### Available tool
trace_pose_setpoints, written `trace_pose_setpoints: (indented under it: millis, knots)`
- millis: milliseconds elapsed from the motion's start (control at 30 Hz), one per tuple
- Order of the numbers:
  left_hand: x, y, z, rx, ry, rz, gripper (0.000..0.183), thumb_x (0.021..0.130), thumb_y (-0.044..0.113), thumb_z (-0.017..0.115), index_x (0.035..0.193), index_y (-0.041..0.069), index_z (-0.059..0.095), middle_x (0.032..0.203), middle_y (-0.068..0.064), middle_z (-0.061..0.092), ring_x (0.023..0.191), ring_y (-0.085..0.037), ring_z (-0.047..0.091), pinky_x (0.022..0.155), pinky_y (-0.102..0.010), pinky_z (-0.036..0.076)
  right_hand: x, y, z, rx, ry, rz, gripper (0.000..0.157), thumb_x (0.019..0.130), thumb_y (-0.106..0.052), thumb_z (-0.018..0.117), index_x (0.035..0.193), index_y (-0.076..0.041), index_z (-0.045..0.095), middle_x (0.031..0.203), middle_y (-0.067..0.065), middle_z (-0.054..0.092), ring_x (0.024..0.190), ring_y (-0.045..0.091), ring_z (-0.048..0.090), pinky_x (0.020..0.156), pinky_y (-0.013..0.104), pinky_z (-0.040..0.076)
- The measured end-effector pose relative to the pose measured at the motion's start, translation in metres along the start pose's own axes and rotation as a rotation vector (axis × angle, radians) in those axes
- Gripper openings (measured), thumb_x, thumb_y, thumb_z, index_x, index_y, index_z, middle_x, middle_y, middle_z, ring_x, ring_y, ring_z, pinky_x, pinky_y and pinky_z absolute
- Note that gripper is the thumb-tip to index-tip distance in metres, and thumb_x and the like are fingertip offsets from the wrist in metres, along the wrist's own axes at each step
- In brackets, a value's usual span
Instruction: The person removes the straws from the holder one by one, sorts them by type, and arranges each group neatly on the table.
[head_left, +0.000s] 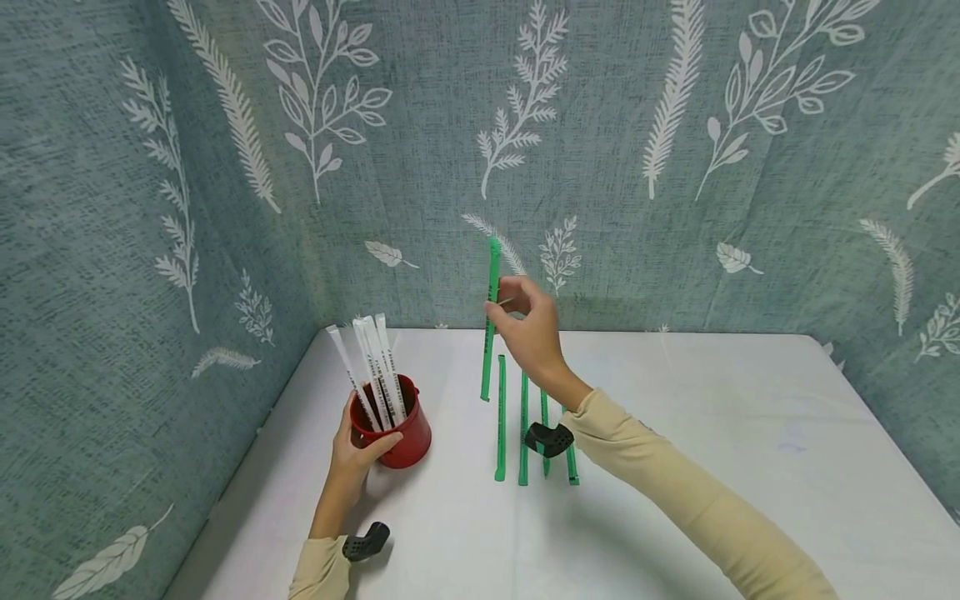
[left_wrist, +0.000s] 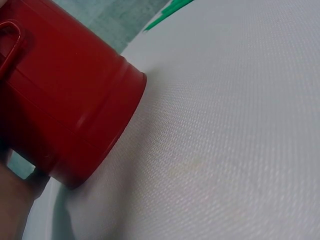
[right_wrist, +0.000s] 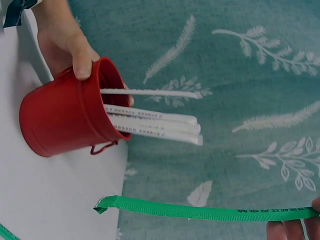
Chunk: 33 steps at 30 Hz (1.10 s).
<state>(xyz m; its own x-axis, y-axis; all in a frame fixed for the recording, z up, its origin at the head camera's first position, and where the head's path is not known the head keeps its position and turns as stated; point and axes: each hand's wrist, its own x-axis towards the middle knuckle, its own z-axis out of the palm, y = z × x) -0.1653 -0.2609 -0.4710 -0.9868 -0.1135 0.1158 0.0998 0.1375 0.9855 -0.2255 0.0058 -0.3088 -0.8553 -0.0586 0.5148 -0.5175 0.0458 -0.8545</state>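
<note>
Hand (head_left: 531,329), the right one, pinches one green stick (head_left: 487,362), nearly upright above the desk (head_left: 712,400); light pinch is better, not to bend it. Left hand (head_left: 352,458) grips red bucket (head_left: 412,442) with white sticks (head_left: 380,375), best held steady.

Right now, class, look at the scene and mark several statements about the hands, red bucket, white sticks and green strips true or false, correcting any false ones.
1. The left hand holds the red bucket. True.
2. White sticks poke up out of the bucket. True.
3. The right hand pinches a green strip. True.
4. That held strip is inside the bucket. False: it is outside, held up in the air.
5. Every green strip lies on the table. False: several do, but one is held up.
</note>
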Motion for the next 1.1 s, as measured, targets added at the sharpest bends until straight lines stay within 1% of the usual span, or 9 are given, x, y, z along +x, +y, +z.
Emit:
trace_pose_setpoints:
  millis: [233, 400, 467, 567, 633, 700, 833, 1033, 1100]
  knots:
    - [-0.001, 0.004, 0.0, 0.018, 0.002, 0.0, 0.09, 0.081, 0.009, 0.071, 0.152, 0.023, 0.016, 0.145, -0.007, 0.034, 0.127, -0.025, 0.034, 0.088, -0.022, 0.047, 0.002, 0.007, -0.016, 0.044, -0.001, 0.055, 0.031, 0.088, 0.005, 0.059, 0.118, 0.012, 0.053, 0.102, 0.029, 0.056, 0.087, 0.043, 0.057, 0.071, 0.053, 0.053]
    - [-0.001, 0.003, -0.001, 0.034, 0.014, -0.01, 0.09, 0.081, 0.009, 0.071, 0.152, 0.019, 0.016, 0.145, -0.006, 0.035, 0.127, -0.023, 0.035, 0.087, -0.021, 0.047, 0.003, 0.012, -0.026, 0.057, -0.004, 0.102, 0.034, 0.088, 0.005, 0.06, 0.12, 0.011, 0.052, 0.101, 0.028, 0.056, 0.085, 0.038, 0.058, 0.071, 0.055, 0.052]
    - [0.002, -0.004, -0.002, 0.033, 0.011, -0.009, 0.091, 0.08, 0.009, 0.071, 0.152, 0.021, 0.015, 0.145, -0.005, 0.034, 0.128, -0.023, 0.034, 0.088, -0.022, 0.046, 0.003, 0.015, -0.03, 0.044, -0.003, 0.111, 0.034, 0.088, 0.004, 0.06, 0.121, 0.01, 0.052, 0.1, 0.027, 0.056, 0.083, 0.032, 0.059, 0.07, 0.054, 0.052]
    - [0.006, -0.015, -0.003, 0.028, 0.014, -0.014, 0.092, 0.08, 0.01, 0.072, 0.152, 0.025, 0.016, 0.146, -0.002, 0.034, 0.128, -0.021, 0.034, 0.088, -0.022, 0.046, 0.006, 0.028, -0.037, 0.047, -0.007, 0.121, 0.034, 0.088, 0.003, 0.061, 0.12, 0.009, 0.053, 0.1, 0.026, 0.056, 0.08, 0.029, 0.059, 0.069, 0.053, 0.052]
    - [0.009, -0.023, -0.004, 0.014, 0.019, -0.015, 0.092, 0.08, 0.01, 0.073, 0.151, 0.03, 0.018, 0.145, 0.001, 0.035, 0.127, -0.019, 0.034, 0.088, -0.022, 0.046, 0.007, 0.037, -0.042, 0.04, -0.014, 0.13, 0.034, 0.088, 0.001, 0.061, 0.121, 0.007, 0.053, 0.101, 0.024, 0.056, 0.08, 0.026, 0.06, 0.068, 0.048, 0.054]
    - [0.01, -0.027, -0.005, 0.002, 0.019, -0.007, 0.091, 0.08, 0.01, 0.073, 0.15, 0.033, 0.019, 0.144, 0.002, 0.036, 0.127, -0.019, 0.035, 0.088, -0.022, 0.047, 0.008, 0.047, -0.046, 0.042, -0.016, 0.144, 0.035, 0.089, -0.001, 0.062, 0.122, 0.005, 0.053, 0.102, 0.023, 0.056, 0.081, 0.025, 0.06, 0.066, 0.045, 0.055]
    - [0.01, -0.03, -0.005, -0.02, 0.007, 0.019, 0.09, 0.08, 0.011, 0.073, 0.149, 0.034, 0.021, 0.143, 0.001, 0.037, 0.126, -0.021, 0.036, 0.089, -0.024, 0.047, 0.009, 0.052, -0.054, 0.027, -0.014, 0.163, 0.036, 0.089, -0.003, 0.063, 0.123, 0.003, 0.054, 0.101, 0.019, 0.056, 0.08, 0.019, 0.06, 0.064, 0.038, 0.056]
    - [0.01, -0.027, -0.005, -0.015, 0.012, 0.022, 0.09, 0.08, 0.011, 0.073, 0.149, 0.034, 0.02, 0.143, 0.001, 0.037, 0.126, -0.021, 0.035, 0.088, -0.025, 0.048, 0.01, 0.055, -0.065, 0.019, -0.022, 0.183, 0.036, 0.088, -0.003, 0.063, 0.122, 0.003, 0.054, 0.101, 0.017, 0.057, 0.079, 0.017, 0.061, 0.064, 0.042, 0.056]
    - [0.01, -0.026, -0.005, -0.016, 0.008, 0.015, 0.09, 0.08, 0.012, 0.073, 0.149, 0.035, 0.02, 0.143, 0.001, 0.036, 0.126, -0.02, 0.035, 0.088, -0.026, 0.048, 0.009, 0.057, -0.068, 0.011, -0.025, 0.196, 0.036, 0.088, -0.003, 0.063, 0.122, 0.003, 0.054, 0.1, 0.017, 0.057, 0.079, 0.016, 0.061, 0.063, 0.04, 0.056]
